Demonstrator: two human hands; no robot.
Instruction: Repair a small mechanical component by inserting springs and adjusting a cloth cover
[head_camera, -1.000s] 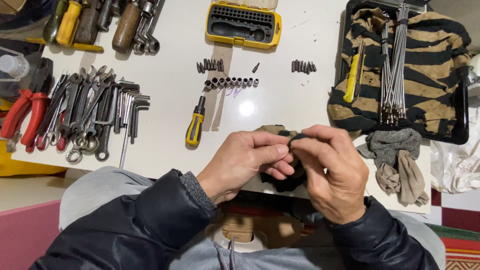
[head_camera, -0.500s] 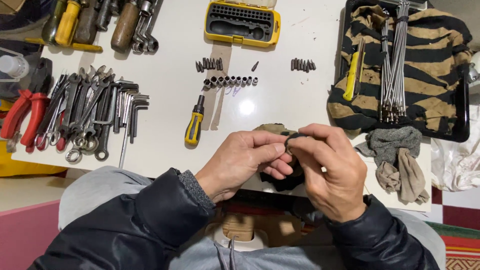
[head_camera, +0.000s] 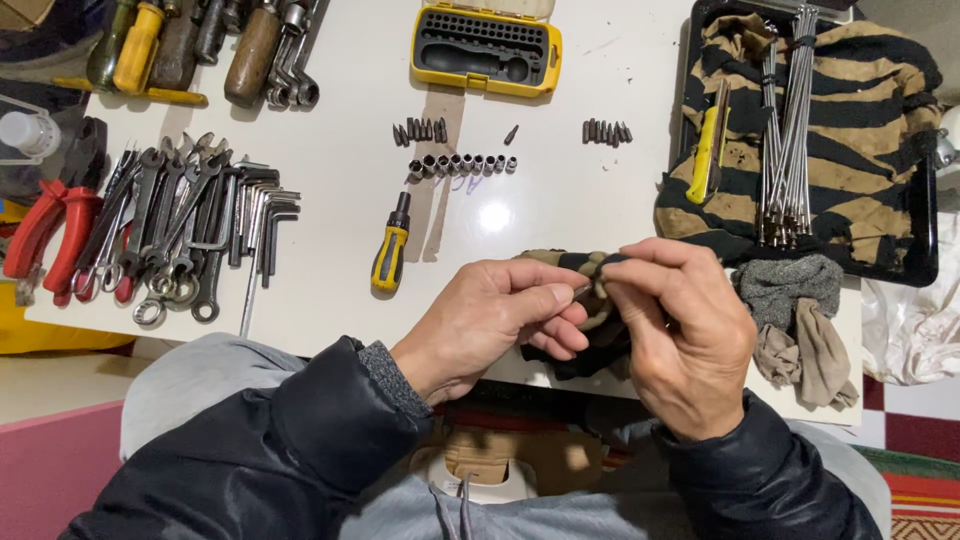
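My left hand (head_camera: 495, 318) and my right hand (head_camera: 678, 330) meet at the near edge of the white table (head_camera: 340, 180). Both pinch a dark, tan-striped cloth (head_camera: 575, 340) bunched between them. A small thin metal piece seems to lie between the fingertips inside the cloth, but it is mostly hidden. The cloth hangs down below my right palm. A short yellow and black screwdriver (head_camera: 390, 245) lies just left of my left hand.
Spanners and hex keys (head_camera: 190, 225) lie at the left with red pliers (head_camera: 45, 235). A yellow bit case (head_camera: 487, 45), rows of bits and sockets (head_camera: 460, 163), a black tray (head_camera: 925, 265) holding striped cloth and metal rods (head_camera: 785, 130), grey rags (head_camera: 795, 310).
The cloth has been drawn slightly further over the small piece between my fingertips. Both hands stay in nearly the same place.
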